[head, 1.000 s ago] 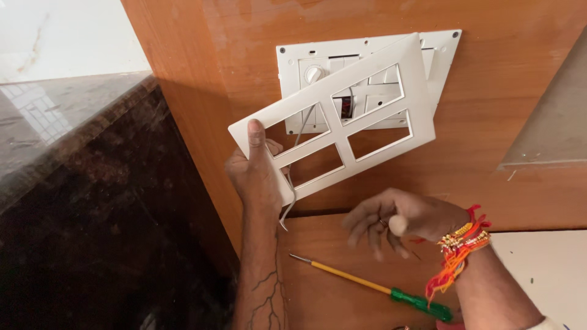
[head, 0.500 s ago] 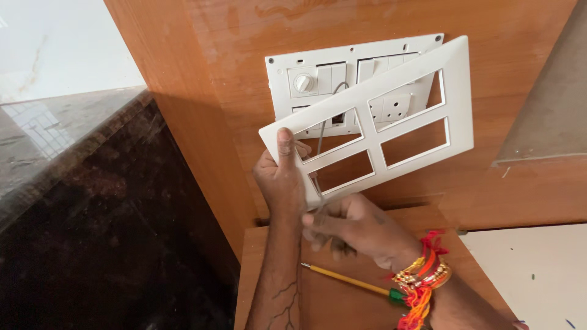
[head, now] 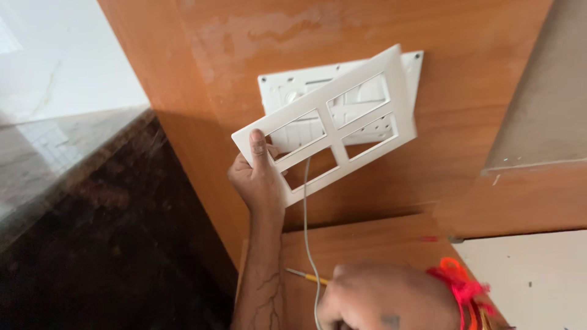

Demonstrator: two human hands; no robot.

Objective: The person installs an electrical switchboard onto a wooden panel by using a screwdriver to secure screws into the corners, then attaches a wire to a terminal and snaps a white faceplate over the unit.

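Note:
My left hand grips the lower left corner of a white plastic cover frame with several rectangular openings, held tilted in front of a white switch plate mounted on the orange wooden panel. My right hand is low in the view, fingers curled, over a wooden ledge. A thin grey wire hangs from the frame down toward that hand; whether the fingers pinch it I cannot tell. A yellow-shafted screwdriver lies on the ledge, mostly hidden by my right hand.
A dark stone counter lies to the left under a white wall. A grey angled panel juts out at the right. A white surface sits at the lower right beside the wooden ledge.
The cover frame swung lower and left across the switch plate. My right hand dropped from beside the left wrist to the bottom of the view, covering the screwdriver. The view shifted right and closer.

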